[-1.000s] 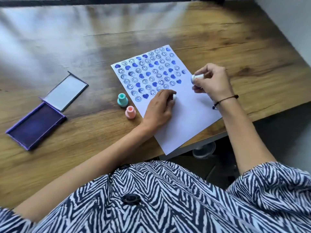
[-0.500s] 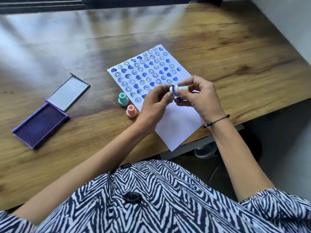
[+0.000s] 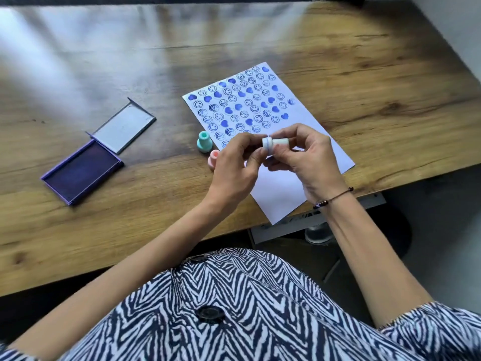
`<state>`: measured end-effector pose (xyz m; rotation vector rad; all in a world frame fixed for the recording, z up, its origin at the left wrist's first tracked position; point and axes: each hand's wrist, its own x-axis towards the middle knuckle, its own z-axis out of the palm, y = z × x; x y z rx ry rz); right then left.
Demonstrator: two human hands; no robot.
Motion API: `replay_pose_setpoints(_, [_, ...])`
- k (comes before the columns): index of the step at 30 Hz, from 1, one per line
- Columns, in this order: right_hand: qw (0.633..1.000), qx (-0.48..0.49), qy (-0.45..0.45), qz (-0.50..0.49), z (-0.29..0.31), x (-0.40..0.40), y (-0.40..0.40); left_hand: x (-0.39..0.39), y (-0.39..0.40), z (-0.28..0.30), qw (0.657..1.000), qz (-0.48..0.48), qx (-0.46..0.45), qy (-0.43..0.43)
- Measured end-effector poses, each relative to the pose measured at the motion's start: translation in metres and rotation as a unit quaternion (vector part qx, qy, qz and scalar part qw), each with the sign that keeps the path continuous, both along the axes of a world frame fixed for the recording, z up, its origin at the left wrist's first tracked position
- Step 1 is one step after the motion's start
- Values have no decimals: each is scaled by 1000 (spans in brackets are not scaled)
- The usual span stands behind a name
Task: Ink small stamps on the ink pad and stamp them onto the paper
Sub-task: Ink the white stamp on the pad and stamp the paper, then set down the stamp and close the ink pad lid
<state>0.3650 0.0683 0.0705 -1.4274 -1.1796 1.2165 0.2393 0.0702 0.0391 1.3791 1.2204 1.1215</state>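
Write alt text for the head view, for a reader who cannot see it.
Both hands, left and right, hold a white stamp sideways above a paper partly filled with blue smileys and hearts. A teal stamp and pink stamp stand by the paper; an open ink pad lies further left on the table.
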Motion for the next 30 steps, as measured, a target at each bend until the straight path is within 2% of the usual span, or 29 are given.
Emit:
replay_pose_setpoints(2, [1000,-3,-10,17,2,-3,0,-7,-2,2,997,9,41,59])
replay_pose_setpoints(4, [998,3,-58,38,1,-8,-2,-17,-7,2,991,14,73,111])
replay_pose_setpoints(6, [982,48,-172,63,-1,-19,-3,-30,-14,0,993,40,55,94])
replay_pose_setpoints(8, [942,114,-302,96,-6,-32,-4,-46,-22,-2,995,86,13,39])
replay_pose_setpoints(10, [902,153,-382,131,-11,-45,-3,-60,-28,-6,992,122,-8,4])
replay_pose_setpoints(15, [837,174,-486,180,-25,-58,-4,-80,-41,-13,983,181,-29,-27])
replay_pose_setpoints(20, [812,168,-518,212,-22,-60,-2,-98,-43,-15,979,202,-34,-10])
replay_pose_setpoints(23, [791,174,-559,177,-6,-60,1,-111,-37,-9,974,215,-31,59])
replay_pose_setpoints(26, [791,214,-555,144,12,-71,9,-126,-21,4,961,214,26,171])
replay_pose_setpoints(28, [801,227,-532,157,21,-85,17,-137,-3,11,939,186,55,285])
replay_pose_setpoints(30, [809,223,-511,183,25,-103,28,-148,19,13,899,144,47,412])
